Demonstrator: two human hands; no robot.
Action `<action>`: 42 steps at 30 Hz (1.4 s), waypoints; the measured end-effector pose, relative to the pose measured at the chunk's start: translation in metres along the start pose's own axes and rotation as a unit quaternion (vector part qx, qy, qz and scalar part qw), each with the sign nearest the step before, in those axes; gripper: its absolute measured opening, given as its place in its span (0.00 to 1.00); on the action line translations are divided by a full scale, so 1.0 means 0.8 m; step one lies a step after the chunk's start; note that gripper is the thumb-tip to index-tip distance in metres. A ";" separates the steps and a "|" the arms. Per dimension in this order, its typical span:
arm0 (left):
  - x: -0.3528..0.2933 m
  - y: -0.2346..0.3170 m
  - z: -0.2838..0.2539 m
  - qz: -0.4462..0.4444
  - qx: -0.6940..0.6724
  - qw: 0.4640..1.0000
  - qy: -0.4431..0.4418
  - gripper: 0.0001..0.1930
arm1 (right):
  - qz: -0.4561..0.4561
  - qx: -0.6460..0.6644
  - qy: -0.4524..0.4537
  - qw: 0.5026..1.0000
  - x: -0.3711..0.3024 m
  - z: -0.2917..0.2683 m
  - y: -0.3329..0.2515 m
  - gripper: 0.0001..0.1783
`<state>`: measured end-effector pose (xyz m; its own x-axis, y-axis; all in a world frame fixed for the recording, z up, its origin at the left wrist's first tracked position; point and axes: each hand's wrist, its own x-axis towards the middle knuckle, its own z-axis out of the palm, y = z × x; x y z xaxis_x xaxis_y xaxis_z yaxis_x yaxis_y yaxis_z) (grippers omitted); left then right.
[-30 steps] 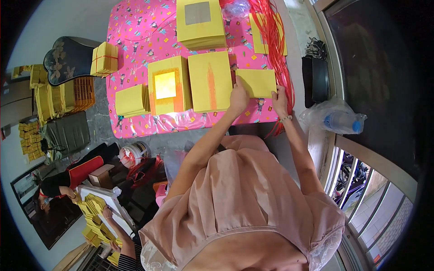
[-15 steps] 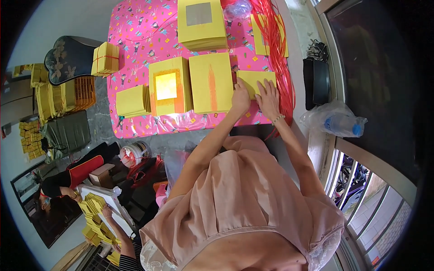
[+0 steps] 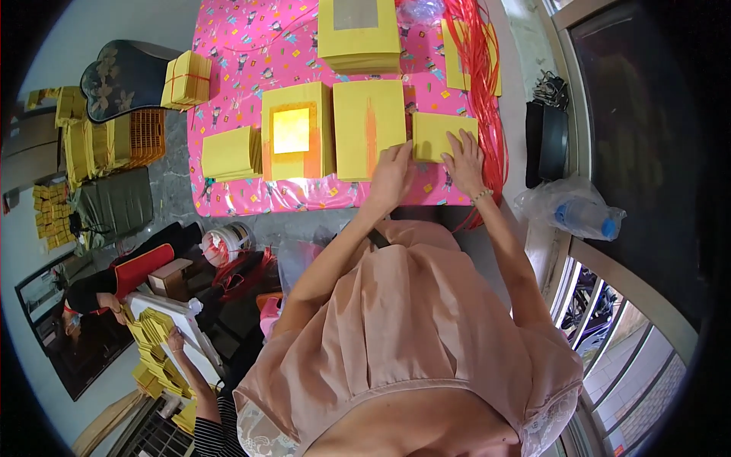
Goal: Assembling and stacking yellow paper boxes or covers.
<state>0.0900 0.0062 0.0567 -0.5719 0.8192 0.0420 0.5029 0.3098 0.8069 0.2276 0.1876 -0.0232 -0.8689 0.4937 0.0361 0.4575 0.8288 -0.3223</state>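
Note:
A folded yellow paper piece (image 3: pixel 430 128) lies at the right front of the table. My right hand (image 3: pixel 464 166) rests on its near right part with the fingers spread. To its left is a thick stack of yellow paper (image 3: pixel 350 126) with an orange streak down the top sheet. At that stack's near right corner is my left hand (image 3: pixel 392 177), its fingers stretched forward and touching the edge. I see nothing gripped in it. Left of this stands another yellow stack (image 3: pixel 321 129) with a shiny gold square (image 3: pixel 291 130) on an orange patch.
A pile of folded yellow papers (image 3: pixel 231 152) lies at the table's left. Red strips (image 3: pixel 487 114) hang along the right side. Farther back sits a yellow stack with a grey square (image 3: pixel 355 14). A co-worker's hand (image 3: pixel 176 340) handles yellow papers at the lower left.
My left hand has moved off the folded paper, left to the stack with the orange streak. My right hand stays on the folded paper. The whole view has shifted slightly.

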 end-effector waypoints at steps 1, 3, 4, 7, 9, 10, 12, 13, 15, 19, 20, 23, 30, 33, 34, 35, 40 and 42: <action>-0.010 -0.009 -0.012 0.010 0.026 0.999 0.016 0.28 | -0.005 0.015 0.017 1.000 0.002 -0.006 -0.002 0.30; -0.027 -0.024 -0.034 0.001 0.054 0.998 0.033 0.25 | -0.020 0.017 0.027 0.999 0.010 -0.026 -0.013 0.28; -0.033 -0.034 -0.042 -0.003 0.054 0.998 0.034 0.25 | -0.031 0.019 0.041 0.999 0.015 -0.036 -0.019 0.27; -0.050 -0.061 -0.060 0.010 0.092 0.995 0.034 0.26 | -0.089 0.041 0.070 0.993 0.024 -0.064 -0.060 0.21; -0.052 -0.067 -0.067 0.019 0.107 0.994 0.033 0.27 | -0.118 0.063 0.068 0.989 0.026 -0.063 -0.083 0.20; -0.054 -0.070 -0.070 0.030 0.121 0.992 0.032 0.27 | -0.159 0.087 0.033 0.983 0.028 -0.060 -0.095 0.20; -0.052 -0.075 -0.073 0.035 0.131 0.990 0.025 0.27 | -0.198 0.111 -0.003 0.974 0.029 -0.052 -0.113 0.20; -0.051 -0.077 -0.074 0.025 0.137 0.990 0.012 0.27 | -0.228 0.108 -0.014 0.968 0.028 -0.043 -0.121 0.21; -0.052 -0.081 -0.076 0.012 0.144 0.989 0.002 0.26 | -0.261 0.099 -0.039 0.959 0.026 -0.027 -0.132 0.23; -0.054 -0.085 -0.073 0.016 0.126 0.992 0.010 0.26 | -0.268 0.077 -0.041 0.959 0.028 -0.014 -0.134 0.22; -0.054 -0.085 -0.072 0.020 0.123 0.992 0.019 0.26 | -0.275 0.090 -0.030 0.957 0.028 -0.014 -0.132 0.19; -0.056 -0.088 -0.075 0.023 0.121 0.992 0.013 0.25 | -0.280 0.130 -0.022 0.951 0.029 -0.015 -0.127 0.12; -0.055 -0.101 -0.078 0.018 0.094 0.995 0.001 0.23 | -0.173 0.251 -0.079 0.949 0.039 -0.016 -0.129 0.09; -0.053 -0.101 -0.080 0.016 0.071 0.997 0.001 0.21 | -0.142 0.272 -0.107 0.946 0.044 -0.012 -0.127 0.10; -0.052 -0.101 -0.081 0.014 0.065 0.998 0.002 0.20 | -0.142 0.272 -0.107 0.946 0.046 -0.012 -0.126 0.10; -0.052 -0.102 -0.081 0.012 0.059 0.998 0.003 0.18 | -0.137 0.276 -0.115 0.944 0.048 -0.013 -0.126 0.10; -0.054 -0.102 -0.081 0.008 0.053 0.999 0.004 0.19 | -0.116 0.285 -0.140 0.941 0.053 -0.010 -0.123 0.10; -0.054 -0.102 -0.082 0.005 0.049 0.999 0.003 0.19 | -0.129 0.276 -0.123 0.944 0.053 -0.008 -0.123 0.10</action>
<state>0.0315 -0.0858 0.0278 -0.5701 0.8198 0.0539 0.5700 0.3474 0.7445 0.1468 0.1288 0.0163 -0.9868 0.1607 -0.0185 0.1148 0.6153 -0.7799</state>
